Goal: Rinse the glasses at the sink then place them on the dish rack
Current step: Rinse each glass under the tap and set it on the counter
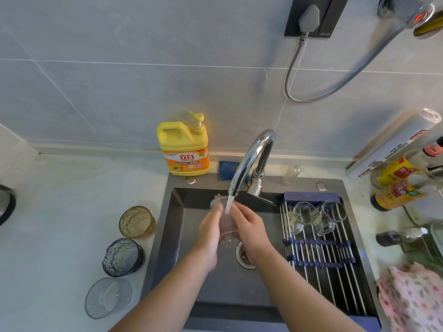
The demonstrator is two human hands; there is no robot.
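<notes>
Just now the glass sits directly under the tap, in its stream. Its long axis is tilted, with the mouth up toward the tap and the base down nearer the person. The left hand and right hand flank it, the fingers of each curled round its sides in a grip. The rack lies right of the tap, so the right hand looks the nearer one to carry the glass across.
</notes>
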